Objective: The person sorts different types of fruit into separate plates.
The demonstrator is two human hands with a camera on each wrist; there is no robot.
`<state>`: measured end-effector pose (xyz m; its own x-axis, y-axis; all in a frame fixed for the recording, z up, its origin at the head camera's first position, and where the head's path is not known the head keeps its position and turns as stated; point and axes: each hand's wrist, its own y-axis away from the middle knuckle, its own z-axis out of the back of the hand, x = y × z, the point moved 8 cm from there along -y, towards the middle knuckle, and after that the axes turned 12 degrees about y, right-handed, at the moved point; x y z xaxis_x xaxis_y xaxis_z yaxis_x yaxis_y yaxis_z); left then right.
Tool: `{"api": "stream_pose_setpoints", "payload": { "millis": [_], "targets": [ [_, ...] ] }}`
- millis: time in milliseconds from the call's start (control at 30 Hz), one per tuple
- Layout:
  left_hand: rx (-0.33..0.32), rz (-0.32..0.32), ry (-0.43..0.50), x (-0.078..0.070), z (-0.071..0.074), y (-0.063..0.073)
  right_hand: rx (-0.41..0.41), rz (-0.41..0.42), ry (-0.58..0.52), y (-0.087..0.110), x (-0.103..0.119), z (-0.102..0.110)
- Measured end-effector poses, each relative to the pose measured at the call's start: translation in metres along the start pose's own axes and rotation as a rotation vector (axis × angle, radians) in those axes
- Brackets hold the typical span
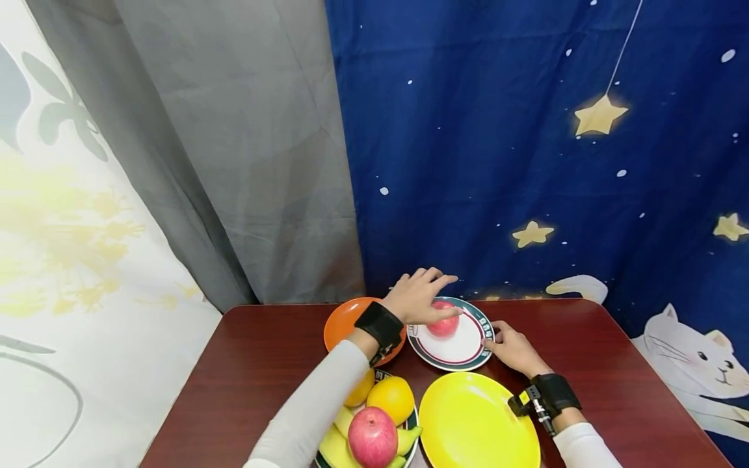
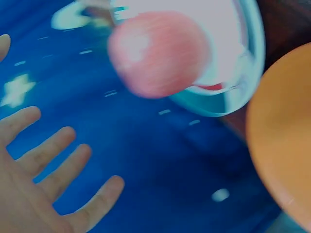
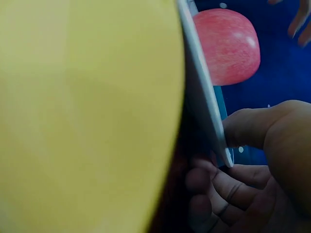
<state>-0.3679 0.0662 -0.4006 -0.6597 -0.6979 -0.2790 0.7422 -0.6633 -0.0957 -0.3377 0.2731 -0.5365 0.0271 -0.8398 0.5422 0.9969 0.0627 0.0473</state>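
A pink-red apple [image 1: 443,325] sits on a white plate [image 1: 465,341] with a dark green patterned rim, at the back of the table. My left hand [image 1: 414,298] hovers beside and over the apple, its fingers spread and holding nothing. In the left wrist view, those fingers [image 2: 63,170] stand apart from the apple [image 2: 158,53]. At the plate's right edge, my right hand [image 1: 515,350] pinches the rim. The right wrist view shows the thumb [image 3: 248,126] on the plate's upper side and curled fingers under it.
An orange plate [image 1: 339,331] lies beneath my left wrist. Nearer me, a yellow plate [image 1: 476,422] lies beside a plate heaped with another apple [image 1: 372,437], oranges [image 1: 391,398] and bananas [image 1: 335,448]. Curtains [image 1: 468,162] hang behind the brown table [image 1: 234,377].
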Motion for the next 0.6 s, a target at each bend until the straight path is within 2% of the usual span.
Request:
{"api": "stream_pose_setpoints", "payload": {
  "millis": [133,267,333,433,600],
  "targets": [
    [-0.037,-0.062,0.111,-0.009,0.032,0.039,-0.009,-0.025,-0.119,0.0,-0.005,-0.002],
    [-0.089,-0.119,0.163,-0.015,0.048,0.082,-0.007,-0.043,-0.235,0.0,-0.006,-0.004],
    [-0.104,-0.142,0.173,-0.017,0.049,0.104,-0.001,-0.058,-0.271,-0.001,-0.007,-0.005],
    [-0.107,-0.166,0.165,-0.021,0.042,0.135,0.005,-0.088,-0.293,-0.003,-0.008,-0.005],
    [-0.087,-0.188,0.149,-0.028,0.017,0.18,-0.009,-0.122,-0.292,-0.006,-0.009,-0.005]
  ]
}}
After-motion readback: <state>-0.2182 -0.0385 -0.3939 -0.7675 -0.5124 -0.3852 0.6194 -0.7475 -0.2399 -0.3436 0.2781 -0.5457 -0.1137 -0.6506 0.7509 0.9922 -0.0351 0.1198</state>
